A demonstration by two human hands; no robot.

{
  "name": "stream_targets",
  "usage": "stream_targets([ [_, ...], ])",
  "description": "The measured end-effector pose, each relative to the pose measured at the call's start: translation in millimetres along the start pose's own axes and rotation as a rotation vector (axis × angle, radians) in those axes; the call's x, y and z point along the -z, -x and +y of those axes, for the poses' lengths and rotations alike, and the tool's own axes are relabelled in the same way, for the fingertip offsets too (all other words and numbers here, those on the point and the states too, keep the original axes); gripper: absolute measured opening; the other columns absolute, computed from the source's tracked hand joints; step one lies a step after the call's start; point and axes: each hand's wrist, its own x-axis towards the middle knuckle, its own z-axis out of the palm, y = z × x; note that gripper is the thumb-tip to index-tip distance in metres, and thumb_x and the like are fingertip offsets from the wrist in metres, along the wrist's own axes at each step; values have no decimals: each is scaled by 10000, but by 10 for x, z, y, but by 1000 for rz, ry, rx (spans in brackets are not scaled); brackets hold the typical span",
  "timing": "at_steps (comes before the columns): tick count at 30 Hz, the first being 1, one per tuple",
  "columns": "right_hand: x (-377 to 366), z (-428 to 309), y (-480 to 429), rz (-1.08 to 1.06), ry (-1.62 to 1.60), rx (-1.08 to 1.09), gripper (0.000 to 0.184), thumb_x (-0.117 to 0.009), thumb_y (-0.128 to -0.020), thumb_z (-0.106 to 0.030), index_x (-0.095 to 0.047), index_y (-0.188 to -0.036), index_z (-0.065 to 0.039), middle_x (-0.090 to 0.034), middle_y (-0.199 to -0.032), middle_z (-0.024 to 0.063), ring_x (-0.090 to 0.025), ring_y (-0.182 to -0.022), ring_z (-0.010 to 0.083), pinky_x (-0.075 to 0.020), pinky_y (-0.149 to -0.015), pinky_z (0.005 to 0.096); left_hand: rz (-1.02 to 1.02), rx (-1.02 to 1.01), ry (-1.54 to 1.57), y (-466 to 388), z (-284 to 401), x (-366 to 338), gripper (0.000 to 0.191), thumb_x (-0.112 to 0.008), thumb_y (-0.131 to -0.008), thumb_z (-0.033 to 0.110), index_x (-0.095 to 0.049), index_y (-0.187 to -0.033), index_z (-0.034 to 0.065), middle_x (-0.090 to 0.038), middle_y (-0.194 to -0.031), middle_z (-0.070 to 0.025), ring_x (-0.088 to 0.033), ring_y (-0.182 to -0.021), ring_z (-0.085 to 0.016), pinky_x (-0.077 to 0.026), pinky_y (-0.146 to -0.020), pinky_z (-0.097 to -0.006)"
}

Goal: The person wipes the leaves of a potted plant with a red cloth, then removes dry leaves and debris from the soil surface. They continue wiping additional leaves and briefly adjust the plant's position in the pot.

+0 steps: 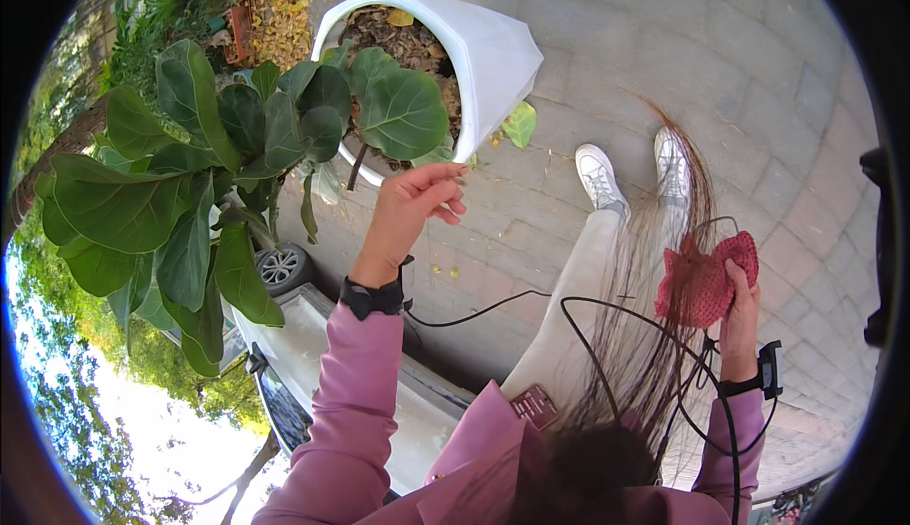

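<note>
My left hand (419,201) is raised beside the rim of a white faceted planter (494,56). Its thumb and forefinger are nearly together; a tiny brownish bit may be between the tips, too small to tell. Dry brown leaves and soil (387,34) fill the planter. A fiddle-leaf fig (192,177) with broad green leaves leans out of it to the left, and one large leaf (402,113) lies across the opening. On the right, my right hand (741,312) grips a red knitted or crocheted cloth (711,283), its thumb on top. Loose strands of hair hang across the cloth.
A fallen yellow-green leaf (520,125) lies on the grey paving (604,42). Black cables (640,312) loop between the wristbands. A parked white car (334,354) stands at lower left. A phone (534,406) shows by my pink jacket. Potted plants and yellow leaves (277,20) border the paving.
</note>
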Motion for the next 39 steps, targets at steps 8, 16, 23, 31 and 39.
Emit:
stream_targets([
  [8, 9, -60, -32, -24, 34, -13, 275, -671, -944, -234, -678, -1125, -28, -694, -1067, 25, -647, -979, 132, -489, -905, 280, 647, -340, -413, -223, -196, 364, 339, -631, -972, 178, -665, -1309, 158, -670, -731, -42, -694, -704, -138, -532, -597, -303],
  [16, 37, -99, -56, 2, 70, -8, 284, -681, -939, -237, -680, -1127, -24, -695, -1053, 23, -646, -975, 129, -491, -898, 280, 859, -482, -808, -784, -621, 771, 278, -662, -929, 165, -709, -1203, 163, -692, -764, -74, -651, -662, -230, -525, -649, -376],
  [23, 96, -116, -95, -13, 98, -10, 283, -683, -939, -242, -679, -1119, -24, -695, -1046, 16, -646, -957, 122, -493, -879, 274, 928, -495, -569, -779, -652, 564, 193, -660, -921, 105, -714, -1104, 75, -688, -754, -49, -645, -663, -169, -530, -642, -338],
  [31, -37, -223, -77, -3, 96, -12, 277, -675, -944, -233, -676, -1124, -23, -697, -1057, 21, -645, -968, 122, -490, -888, 277, 967, -483, -196, -800, -650, 344, 138, -658, -923, 66, -693, -1011, -35, -690, -771, -58, -640, -681, -129, -536, -591, -277],
  [39, -230, -369, -31, -35, 58, 18, 256, -659, -951, -205, -672, -1121, -14, -692, -1065, 25, -641, -982, 126, -484, -909, 281, 169, 1, -207, 260, -140, -241, 285, -667, -973, 268, -741, -1037, 0, -655, -661, -26, -585, -588, -66, -450, -542, -228],
])
